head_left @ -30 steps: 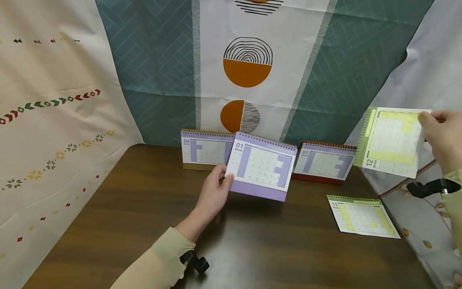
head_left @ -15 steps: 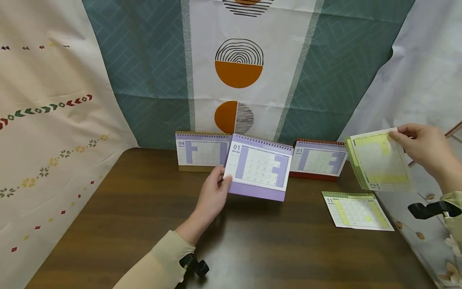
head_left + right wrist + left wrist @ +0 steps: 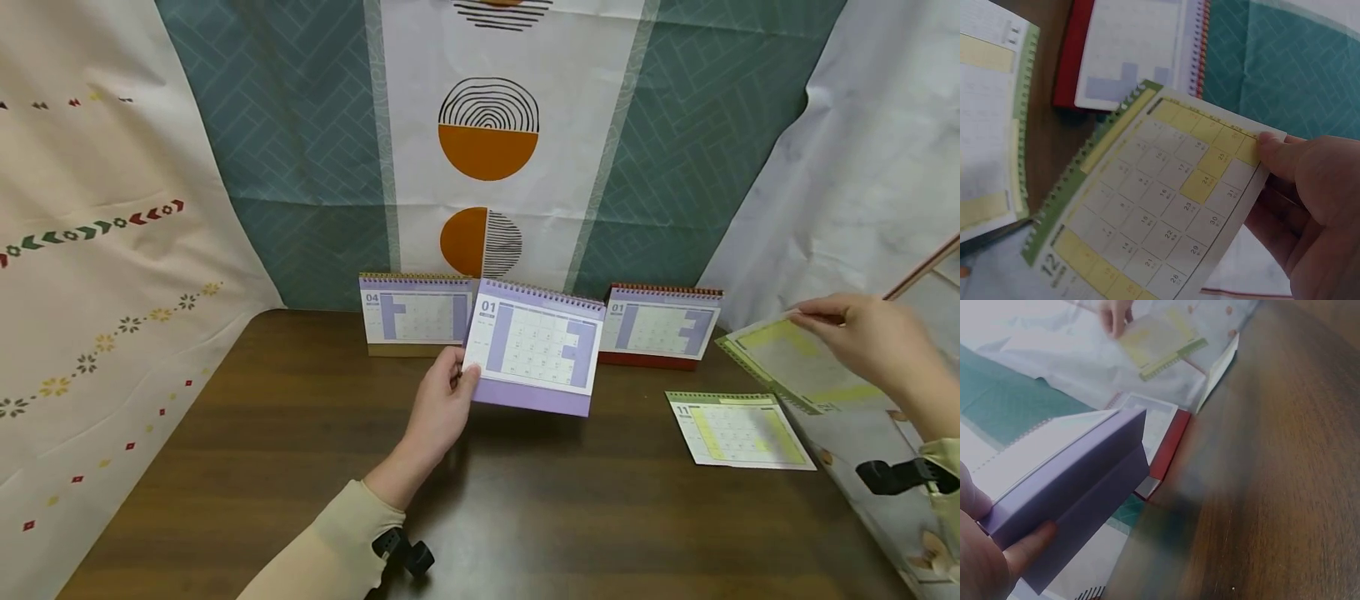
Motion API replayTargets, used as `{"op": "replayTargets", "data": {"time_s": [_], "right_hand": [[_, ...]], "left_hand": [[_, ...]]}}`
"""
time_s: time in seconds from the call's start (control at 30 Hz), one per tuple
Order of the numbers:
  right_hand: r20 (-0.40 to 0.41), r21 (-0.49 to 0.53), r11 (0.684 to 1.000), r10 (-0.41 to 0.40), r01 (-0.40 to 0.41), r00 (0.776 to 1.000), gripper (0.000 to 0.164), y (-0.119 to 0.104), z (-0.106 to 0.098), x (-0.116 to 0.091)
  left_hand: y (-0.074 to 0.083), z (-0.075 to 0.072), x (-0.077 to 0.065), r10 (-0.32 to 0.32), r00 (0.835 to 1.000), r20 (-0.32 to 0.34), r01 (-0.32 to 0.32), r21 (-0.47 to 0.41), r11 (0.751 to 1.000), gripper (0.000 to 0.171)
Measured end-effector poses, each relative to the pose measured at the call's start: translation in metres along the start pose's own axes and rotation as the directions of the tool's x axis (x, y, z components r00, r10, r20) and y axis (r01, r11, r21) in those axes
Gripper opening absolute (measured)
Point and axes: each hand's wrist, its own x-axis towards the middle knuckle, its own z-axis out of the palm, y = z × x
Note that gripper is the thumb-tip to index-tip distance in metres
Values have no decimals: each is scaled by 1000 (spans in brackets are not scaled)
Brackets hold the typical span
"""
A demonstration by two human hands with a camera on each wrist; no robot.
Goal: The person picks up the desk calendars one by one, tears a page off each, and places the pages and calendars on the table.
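My left hand [image 3: 431, 421] grips the lower left side of a purple desk calendar [image 3: 536, 346] showing month 01, tilted above the table. In the left wrist view its purple base [image 3: 1079, 487] shows, with a finger pressed along it. At the far right, my right hand [image 3: 873, 346] pinches the edge of a loose calendar page [image 3: 1166, 194] marked 12, with yellow blocks and a green strip of punched holes. This page hangs slanted beyond the table's right edge. Below and left of it, a similar page [image 3: 738, 437] marked 11 lies on the table.
Two more desk calendars stand at the back: one marked 04 on a tan base [image 3: 416, 312], another marked 01 on a red base [image 3: 660, 325]. Behind them hangs a green and white cloth [image 3: 315, 150]. Pale cloths cover both sides of the brown table [image 3: 300, 450].
My right hand has moved down and left with the page marked 12, which has tipped from nearly upright to a flatter slant. The left hand holds the purple calendar in much the same place.
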Motion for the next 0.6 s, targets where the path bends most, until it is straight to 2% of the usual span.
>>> {"op": "replayTargets", "data": {"time_s": [0.13,0.3,0.33,0.37,0.4,0.5,0.53,0.6], "right_hand": [[-46,-68,993,-99,96,994,25,-3,13,-12],[-138,-155,971,-206,185,969,25,-8,33,-30],[-170,-172,961,-245,216,954,23,-9,38,-33],[-201,-185,953,-278,242,939,29,-10,42,-36],[-233,-195,945,-306,264,923,41,-12,46,-37],[-325,-224,911,-406,347,854,79,-14,55,-38],[-347,-226,900,-432,372,833,82,-15,58,-37],[-365,-217,887,-461,407,809,79,-17,63,-37]], "left_hand": [[1,0,-1,6,1000,0,-6,-6,1000,8],[1,-1,-2,11,1000,7,-11,-3,1000,9],[1,0,-2,12,1000,8,-12,-3,1000,9],[1,0,-2,12,1000,10,-12,-4,1000,9],[1,0,-2,8,1000,11,-8,-7,1000,9],[0,0,-2,6,1000,12,-6,-10,1000,10],[0,1,-2,6,1000,12,-6,-10,1000,10],[-1,1,-2,4,1000,10,-4,-9,1000,10]]}}
